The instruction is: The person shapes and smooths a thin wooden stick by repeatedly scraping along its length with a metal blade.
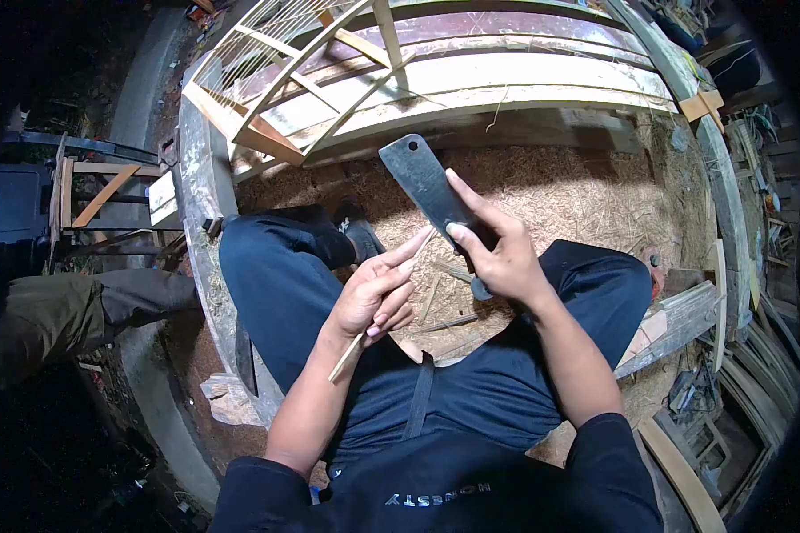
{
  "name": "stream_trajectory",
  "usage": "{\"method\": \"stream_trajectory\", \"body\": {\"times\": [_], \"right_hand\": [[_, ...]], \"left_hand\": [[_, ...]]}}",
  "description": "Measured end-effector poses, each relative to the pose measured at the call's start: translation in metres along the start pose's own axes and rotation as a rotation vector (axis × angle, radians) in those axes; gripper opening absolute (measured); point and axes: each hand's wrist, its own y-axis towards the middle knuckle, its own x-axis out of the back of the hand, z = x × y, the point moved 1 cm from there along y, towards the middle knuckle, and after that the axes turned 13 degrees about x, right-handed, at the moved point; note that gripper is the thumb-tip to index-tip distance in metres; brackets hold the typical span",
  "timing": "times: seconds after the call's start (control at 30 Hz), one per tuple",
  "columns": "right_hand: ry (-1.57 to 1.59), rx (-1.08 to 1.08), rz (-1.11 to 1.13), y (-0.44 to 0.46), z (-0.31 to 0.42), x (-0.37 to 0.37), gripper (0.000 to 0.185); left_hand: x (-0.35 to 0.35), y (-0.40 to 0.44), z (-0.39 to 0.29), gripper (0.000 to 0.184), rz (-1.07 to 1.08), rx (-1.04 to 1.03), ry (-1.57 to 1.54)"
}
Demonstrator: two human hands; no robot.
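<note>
In the middle of the head view, my right hand (502, 258) is closed on a dark cleaver (418, 178). Its broad blade, with a small hole near the far corner, slants up to the left, and the fingers cover part of it. My left hand (378, 293) grips a thin bamboo stick (347, 357) whose lower end pokes out below the palm. The stick's upper end reaches close to the cleaver's lower blade; whether the two touch I cannot tell.
A curved wooden frame strung with thin strips (284, 89) rests on pale planks (507, 78) ahead. Shavings (560, 200) cover the ground between my legs. Another person's leg (147, 298) extends in from the left. Wooden beams (209, 258) flank both sides, and curved wood strips (760, 391) lie at right.
</note>
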Motion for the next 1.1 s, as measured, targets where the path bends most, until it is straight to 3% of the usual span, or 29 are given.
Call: {"method": "stream_trajectory", "body": {"times": [0.07,0.13,0.2,0.37,0.47,0.53,0.6,0.73,0.83,0.9,0.93,1.0,1.07,1.1], "right_hand": [[-0.008,0.016,-0.109,0.002,-0.007,0.000,0.063],[0.112,-0.292,-0.141,0.012,0.009,0.010,0.063],[0.021,-0.002,0.013,0.007,0.001,0.006,0.064],[0.047,-0.120,-0.140,0.004,-0.004,0.000,0.063],[0.046,-0.015,0.027,0.001,0.001,-0.001,0.062],[0.044,-0.034,0.012,0.001,0.000,-0.003,0.062],[0.083,-0.176,-0.201,0.003,-0.006,-0.003,0.063],[0.107,-0.104,-0.051,0.006,-0.004,0.007,0.063],[0.149,-0.367,-0.085,0.008,0.008,0.008,0.063],[0.138,-0.300,-0.039,0.004,0.005,0.005,0.064],[0.132,-0.098,-0.040,0.002,-0.002,0.001,0.064],[0.130,-0.182,0.003,0.002,-0.001,0.005,0.064],[0.168,-0.220,-0.120,0.006,0.000,0.005,0.063],[0.076,-0.089,-0.025,0.005,-0.002,0.004,0.063]], "left_hand": [[0.003,-0.001,0.000,0.057,0.002,0.001,0.004],[0.001,-0.003,0.000,0.055,-0.001,0.001,0.018],[0.000,0.000,0.000,0.054,0.009,-0.006,0.026],[-0.002,-0.003,-0.001,0.053,-0.014,0.000,0.028],[0.001,-0.002,0.000,0.053,-0.050,-0.011,0.029],[-0.001,-0.004,-0.001,0.052,-0.053,-0.009,0.018],[-0.001,-0.003,-0.002,0.055,-0.035,-0.003,0.017],[0.002,-0.007,0.001,0.055,0.004,-0.026,0.007],[-0.004,-0.008,-0.001,0.052,-0.001,-0.015,0.028],[0.002,-0.008,0.000,0.053,0.022,-0.035,0.015],[0.003,-0.008,0.000,0.053,0.043,-0.053,0.007],[0.002,-0.008,0.000,0.053,0.017,-0.036,0.003],[-0.002,-0.007,-0.001,0.053,-0.005,-0.025,0.002],[-0.001,-0.006,-0.001,0.053,-0.003,-0.024,0.001]]}}
